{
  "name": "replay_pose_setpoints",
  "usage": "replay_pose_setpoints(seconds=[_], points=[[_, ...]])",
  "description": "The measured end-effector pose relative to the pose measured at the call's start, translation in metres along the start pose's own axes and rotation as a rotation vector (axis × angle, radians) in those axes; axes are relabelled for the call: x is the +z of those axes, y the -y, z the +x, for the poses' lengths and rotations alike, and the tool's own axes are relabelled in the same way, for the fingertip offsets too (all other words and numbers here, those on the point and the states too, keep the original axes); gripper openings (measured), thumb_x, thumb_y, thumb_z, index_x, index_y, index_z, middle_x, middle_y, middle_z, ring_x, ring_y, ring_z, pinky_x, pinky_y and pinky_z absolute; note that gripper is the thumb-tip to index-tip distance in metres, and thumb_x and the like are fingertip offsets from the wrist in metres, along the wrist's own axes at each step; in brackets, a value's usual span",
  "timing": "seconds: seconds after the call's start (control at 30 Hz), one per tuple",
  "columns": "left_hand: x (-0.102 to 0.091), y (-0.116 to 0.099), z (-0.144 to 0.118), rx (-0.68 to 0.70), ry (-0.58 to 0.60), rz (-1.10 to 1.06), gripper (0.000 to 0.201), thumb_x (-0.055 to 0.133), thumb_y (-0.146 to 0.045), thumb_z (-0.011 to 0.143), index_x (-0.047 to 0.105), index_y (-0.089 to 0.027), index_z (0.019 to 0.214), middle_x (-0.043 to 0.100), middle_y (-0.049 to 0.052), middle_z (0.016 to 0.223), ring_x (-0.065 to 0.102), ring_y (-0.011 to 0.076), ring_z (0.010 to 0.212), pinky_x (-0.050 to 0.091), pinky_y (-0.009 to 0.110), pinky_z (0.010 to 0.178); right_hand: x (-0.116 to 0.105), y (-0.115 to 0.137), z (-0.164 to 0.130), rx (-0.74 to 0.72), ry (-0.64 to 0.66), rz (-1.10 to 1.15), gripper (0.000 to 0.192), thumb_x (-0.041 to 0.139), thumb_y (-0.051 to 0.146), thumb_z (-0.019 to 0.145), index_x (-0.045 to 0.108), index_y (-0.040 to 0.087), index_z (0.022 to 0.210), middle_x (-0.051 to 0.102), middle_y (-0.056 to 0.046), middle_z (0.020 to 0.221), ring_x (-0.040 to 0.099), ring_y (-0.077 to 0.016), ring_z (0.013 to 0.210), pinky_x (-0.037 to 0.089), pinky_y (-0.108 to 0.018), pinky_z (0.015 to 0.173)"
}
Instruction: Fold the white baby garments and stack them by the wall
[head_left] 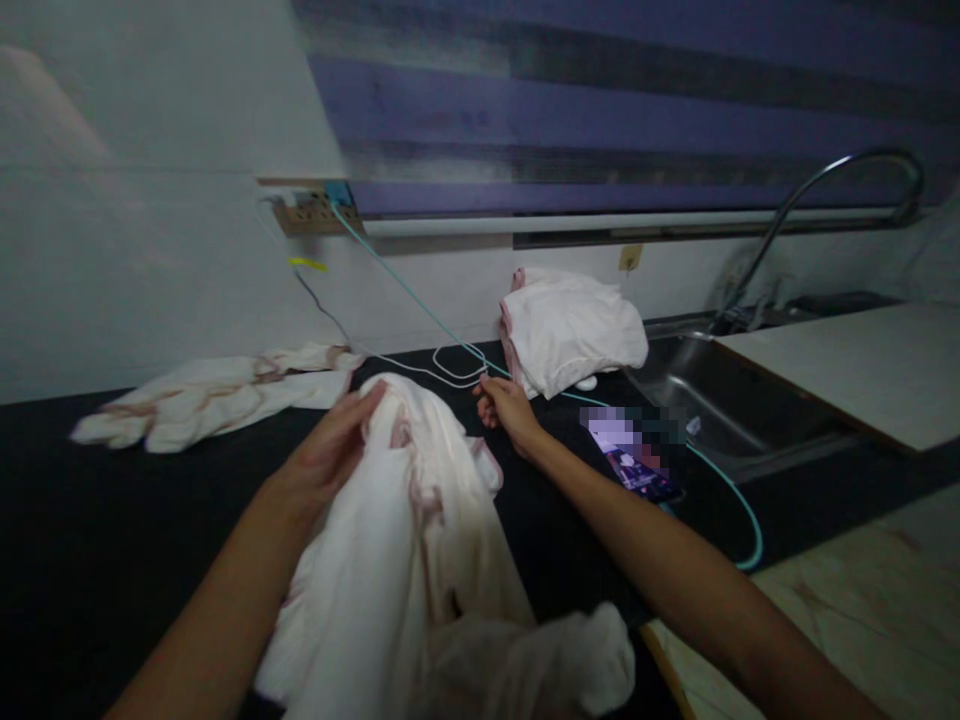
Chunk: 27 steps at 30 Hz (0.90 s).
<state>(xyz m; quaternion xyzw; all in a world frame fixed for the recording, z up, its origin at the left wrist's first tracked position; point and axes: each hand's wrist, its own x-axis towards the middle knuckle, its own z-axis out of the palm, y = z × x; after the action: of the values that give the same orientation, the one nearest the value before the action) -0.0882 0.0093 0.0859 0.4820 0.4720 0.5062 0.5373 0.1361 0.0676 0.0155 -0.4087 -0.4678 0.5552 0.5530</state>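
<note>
Both hands on white garment (420, 540), mid-table.
Left hand (337, 440) closed on its top fold, right hand (506, 405) pinching far edge; looks soft, light, floppy. Best gripped along pink-trimmed hem.

Both bare forearms reach forward, left hand (334, 445) with fingers curled closed, right hand (506, 405) fingers bent down.

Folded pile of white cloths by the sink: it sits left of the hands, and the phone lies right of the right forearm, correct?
Not quite. The head view shows the folded pile behind and right of the right hand, beside the sink. The phone does lie right of the forearm.
</note>
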Motion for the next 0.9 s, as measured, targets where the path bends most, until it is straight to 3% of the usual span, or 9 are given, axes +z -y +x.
replay_pose_setpoints(seconds=[0.07,0.17,0.23,0.3,0.4,0.47,0.6,0.73,0.9], points=[[-0.009,0.003,0.016,0.113,-0.134,0.062,0.042,0.07,-0.06,0.081,0.064,-0.02,0.092,0.069,0.005,0.083,0.069,0.0259,0.084,0.059,0.04,0.08,-0.001,0.002,0.001,0.006,0.0,0.011,0.051,0.064,0.071,0.085,0.06,0.021,0.083,0.057,0.006,0.052,0.048,-0.0082,0.042,0.03,-0.021,0.043],[-0.028,0.01,0.032,0.341,-0.442,0.514,0.047,0.065,-0.055,0.086,0.061,-0.019,0.115,0.068,0.012,0.112,0.065,0.032,0.111,0.053,0.048,0.099,0.0,0.0,0.001,0.002,0.018,-0.01,0.052,0.066,0.073,0.081,0.06,0.021,0.084,0.057,0.006,0.054,0.048,-0.0087,0.044,0.031,-0.021,0.043],[-0.035,0.014,0.035,0.485,-0.555,0.778,0.049,0.064,-0.05,0.089,0.057,-0.018,0.125,0.064,0.014,0.124,0.061,0.0328,0.118,0.049,0.048,0.103,0.002,-0.003,-0.001,-0.029,0.066,-0.066,0.05,0.067,0.071,0.081,0.06,0.021,0.085,0.058,0.006,0.057,0.049,-0.0096,0.046,0.032,-0.022,0.046],[-0.035,0.018,0.033,0.532,-0.443,0.88,0.038,0.056,-0.049,0.095,0.06,-0.019,0.118,0.067,0.012,0.116,0.064,0.029,0.108,0.051,0.044,0.097,0.003,-0.007,-0.006,-0.088,0.176,-0.172,0.045,0.069,0.066,0.082,0.063,0.021,0.087,0.06,0.005,0.061,0.052,-0.0113,0.053,0.037,-0.023,0.051],[-0.024,0.029,0.032,0.461,-0.045,0.966,0.033,0.046,-0.049,0.099,0.064,-0.021,0.097,0.067,0.005,0.091,0.064,0.0233,0.086,0.052,0.038,0.085,0.004,-0.012,-0.016,-0.275,0.385,-0.454,0.04,0.082,0.055,0.077,0.069,0.021,0.092,0.067,0.0,0.078,0.06,-0.0161,0.073,0.045,-0.028,0.068],[-0.018,0.04,0.034,0.468,0.13,1.053,0.035,0.048,-0.05,0.097,0.067,-0.021,0.101,0.067,0.008,0.096,0.064,0.0258,0.094,0.051,0.041,0.091,0.004,-0.014,-0.021,-0.413,0.476,-0.629,0.041,0.09,0.048,0.07,0.072,0.021,0.095,0.07,-0.004,0.092,0.061,-0.0202,0.087,0.046,-0.032,0.081],[-0.023,0.058,0.044,0.517,0.042,1.186,0.064,0.059,-0.056,0.089,0.06,-0.014,0.138,0.06,0.021,0.137,0.053,0.0378,0.132,0.043,0.053,0.111,0.001,-0.015,-0.02,-0.415,0.497,-0.643,0.02,0.077,0.037,0.084,0.072,0.02,0.094,0.069,-0.004,0.092,0.06,-0.0197,0.086,0.045,-0.032,0.08],[-0.043,0.054,0.049,0.314,-0.018,1.199,0.067,0.058,-0.062,0.09,0.061,-0.018,0.14,0.063,0.019,0.14,0.056,0.0391,0.133,0.042,0.055,0.112,-0.002,-0.014,-0.011,-0.329,0.341,-0.423,0.026,0.06,0.046,0.093,0.065,0.021,0.091,0.063,0.0,0.083,0.057,-0.017,0.076,0.043,-0.029,0.071],[-0.052,0.029,0.037,0.133,0.087,0.934,0.065,0.068,-0.068,0.083,0.068,-0.02,0.128,0.074,0.015,0.125,0.069,0.035,0.115,0.051,0.045,0.102,-0.018,-0.013,0.007,-0.276,-0.299,-0.171,0.038,0.052,0.062,0.087,0.055,0.024,0.094,0.057,0.001,0.081,0.056,-0.0195,0.079,0.046,-0.031,0.076]])
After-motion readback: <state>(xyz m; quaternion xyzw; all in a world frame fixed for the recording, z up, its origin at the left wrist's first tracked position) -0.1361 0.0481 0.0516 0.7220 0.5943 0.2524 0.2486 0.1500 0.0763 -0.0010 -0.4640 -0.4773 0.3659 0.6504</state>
